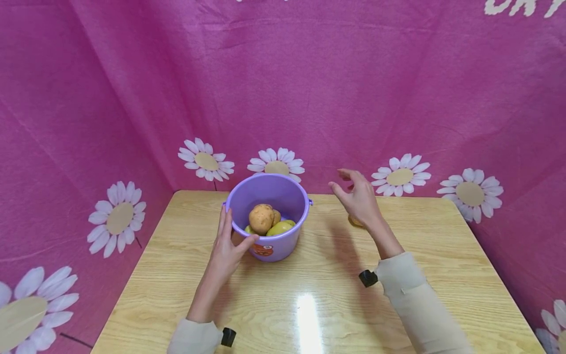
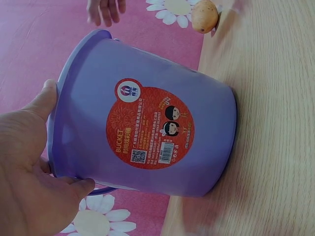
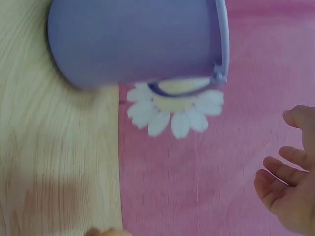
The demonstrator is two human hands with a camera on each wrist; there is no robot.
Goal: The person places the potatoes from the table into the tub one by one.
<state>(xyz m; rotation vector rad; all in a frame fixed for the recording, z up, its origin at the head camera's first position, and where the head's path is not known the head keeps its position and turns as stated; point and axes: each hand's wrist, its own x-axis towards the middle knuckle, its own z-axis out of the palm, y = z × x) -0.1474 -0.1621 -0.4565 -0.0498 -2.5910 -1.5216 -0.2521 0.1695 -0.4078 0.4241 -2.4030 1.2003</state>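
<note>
A purple bucket with a red label stands upright on the wooden table. Inside it lie a large potato, a smaller brown one partly behind it, and smooth yellow-green fruits. My left hand holds the bucket at its rim, thumb along the near edge and fingers at the left side. In the left wrist view, the thumb overlaps the rim. My right hand is in the air to the right of the bucket, holding nothing, fingers loosely bent. Another potato lies on the table, mostly hidden beneath that hand in the head view.
The wooden table ends at a pink curtain printed with white daisies, which closes off the back and both sides. A thin purple bail handle hangs at the bucket's side. Small black devices sit near both sleeve cuffs.
</note>
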